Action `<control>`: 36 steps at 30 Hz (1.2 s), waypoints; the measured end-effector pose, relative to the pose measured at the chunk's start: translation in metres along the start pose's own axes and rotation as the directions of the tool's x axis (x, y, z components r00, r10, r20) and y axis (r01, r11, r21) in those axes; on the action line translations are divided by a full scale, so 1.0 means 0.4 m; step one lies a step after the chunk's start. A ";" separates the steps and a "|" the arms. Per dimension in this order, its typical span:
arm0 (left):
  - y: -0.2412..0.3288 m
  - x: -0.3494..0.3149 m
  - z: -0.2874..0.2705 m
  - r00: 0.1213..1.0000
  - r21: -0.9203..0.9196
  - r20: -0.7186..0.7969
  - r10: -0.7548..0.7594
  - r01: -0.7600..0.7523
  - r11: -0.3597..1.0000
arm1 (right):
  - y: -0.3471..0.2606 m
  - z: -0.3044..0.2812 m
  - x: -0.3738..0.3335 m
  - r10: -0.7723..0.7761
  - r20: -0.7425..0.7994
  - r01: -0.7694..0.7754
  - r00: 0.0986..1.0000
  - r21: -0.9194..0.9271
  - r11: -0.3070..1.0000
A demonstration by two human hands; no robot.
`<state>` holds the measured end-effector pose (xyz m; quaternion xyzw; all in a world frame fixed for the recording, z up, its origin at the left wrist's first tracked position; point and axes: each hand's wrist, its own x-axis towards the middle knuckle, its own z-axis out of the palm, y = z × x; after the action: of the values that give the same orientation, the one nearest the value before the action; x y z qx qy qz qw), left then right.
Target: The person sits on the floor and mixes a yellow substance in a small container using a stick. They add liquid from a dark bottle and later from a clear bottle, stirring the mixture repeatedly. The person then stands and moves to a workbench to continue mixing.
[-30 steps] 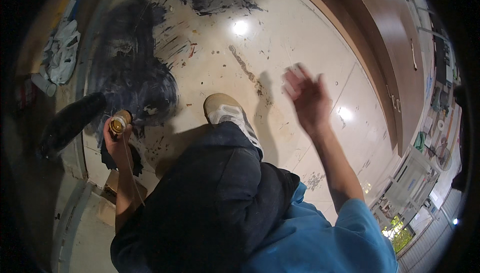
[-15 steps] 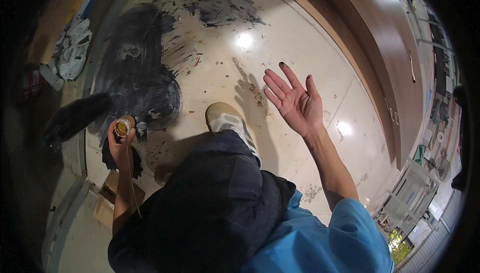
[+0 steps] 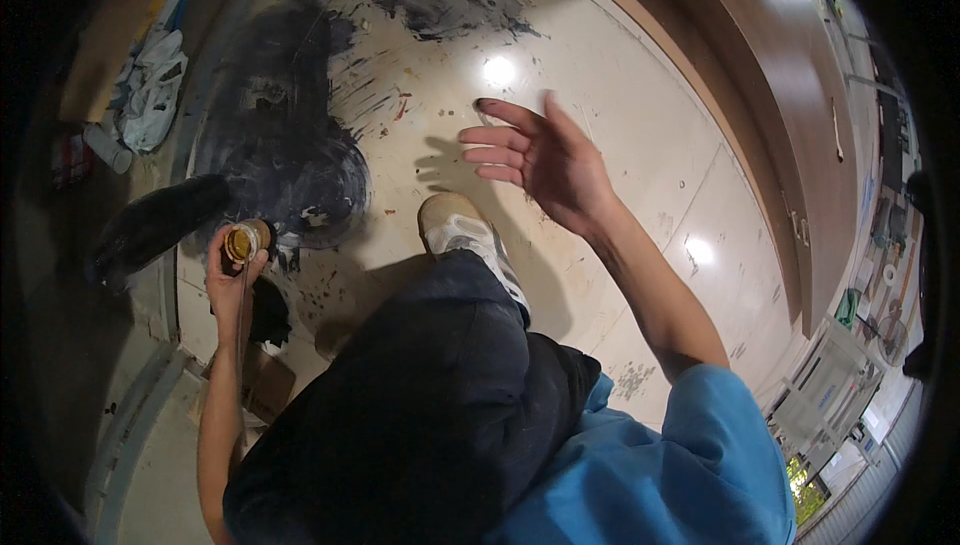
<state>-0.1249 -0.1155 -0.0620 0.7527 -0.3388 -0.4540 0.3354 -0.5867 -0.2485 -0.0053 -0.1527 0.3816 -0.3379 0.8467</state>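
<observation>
My left hand (image 3: 231,283) is closed round a small round amber item with a pale rim (image 3: 247,242). Whether it is a spool or a little jar I cannot tell. A thin pale cord (image 3: 243,345) hangs down from it along my forearm. Over the floor, my right hand (image 3: 562,170) holds nothing; its fingers are stretched and apart, and a fingertip is stained dark. Near my left hand lies a long black object (image 3: 160,225), its kind unclear. A large black smear (image 3: 270,105) covers the pale floor (image 3: 620,135) beyond that hand.
My shoe (image 3: 455,220) stands between my hands. Crumpled plastic bags (image 3: 155,95) lie at the far left. A cardboard box (image 3: 270,385) sits beside my left forearm. Along the right runs a brown wooden panel (image 3: 780,95), with a fan (image 3: 888,335) beyond it.
My right hand has swung left and turned, its fingers now pointing left. My left hand still holds the round amber item, tilted slightly differently.
</observation>
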 end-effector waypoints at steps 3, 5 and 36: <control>0.070 -0.018 -0.019 0.997 0.107 0.079 -0.009 0.000 0.994 | 0.014 0.064 0.055 -0.075 0.012 0.068 0.997 -0.582 0.810; 0.107 -0.020 -0.011 0.991 0.142 0.130 0.002 -0.021 0.990 | 0.030 0.115 0.087 -0.135 0.195 0.237 0.971 -0.824 0.515; 0.235 -0.059 0.094 0.916 0.282 0.111 0.386 -0.402 0.871 | 0.136 0.410 0.160 -0.199 0.633 0.660 0.748 -0.741 0.124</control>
<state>-0.1870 -0.1552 0.0114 0.6978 -0.5582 -0.3389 0.2944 -0.4083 -0.2529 0.0405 -0.7904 0.2657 -0.2404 0.4969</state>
